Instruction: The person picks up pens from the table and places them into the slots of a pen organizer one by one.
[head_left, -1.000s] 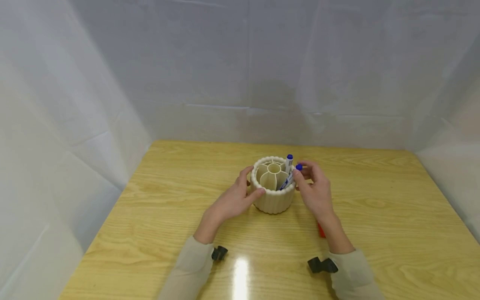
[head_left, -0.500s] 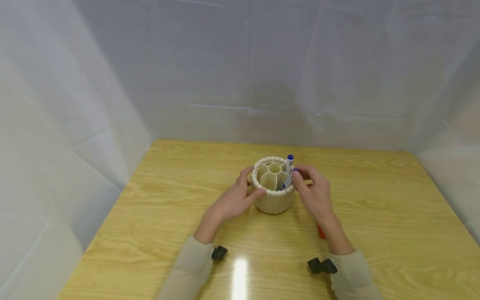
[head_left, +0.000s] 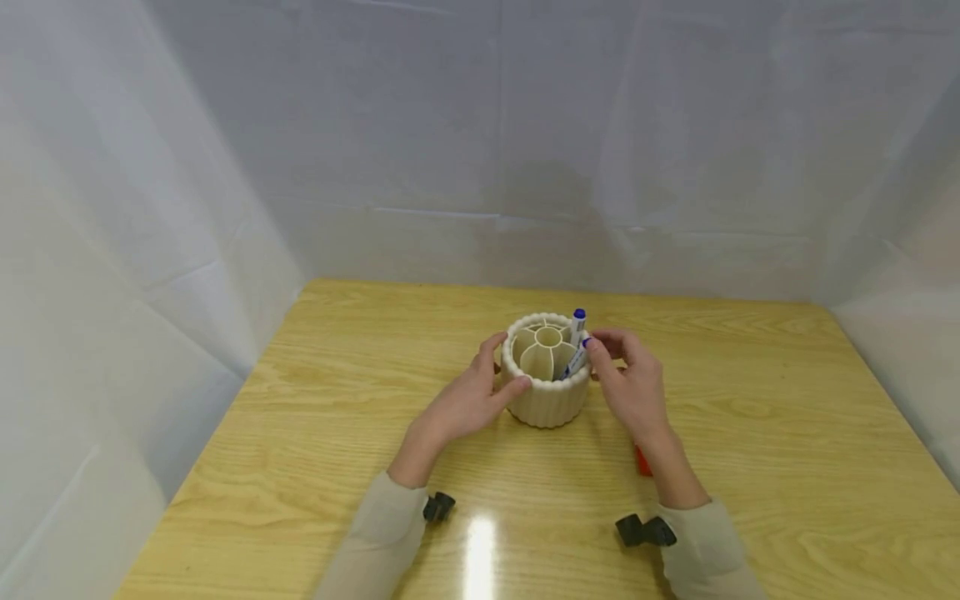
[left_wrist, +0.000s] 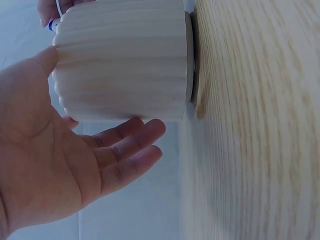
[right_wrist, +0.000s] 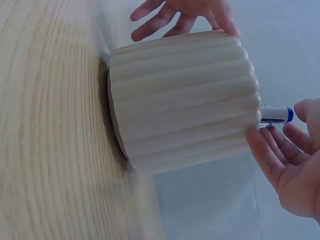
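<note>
1. On the wooden table point(head_left: 315, 433), near its middle, stands a cream ribbed pen holder point(head_left: 547, 400), upright, its inside split into compartments round a central tube.
2. Against the holder's left side rests the left hand point(head_left: 468, 400): the thumb lies on the rim and the fingers curve loosely round the ribbed wall. The left wrist view shows the palm open, fingers nearly straight and only lightly touching the wall.
3. At the holder's right rim sits the right hand point(head_left: 630, 383), its fingertips point(right_wrist: 270, 145) gathered at the top of a blue-capped marker point(head_left: 577, 360) that leans in a right-side compartment. Whether they pinch it or merely touch it cannot be told; the right wrist view shows fingers relaxed just beside the marker's end.
4. Just behind it, a second blue-capped marker point(head_left: 578, 325) stands more upright in the holder, touched by neither hand.
5. Beside the right forearm, a small red object point(head_left: 641, 460) lies on the table, mostly hidden.
</note>
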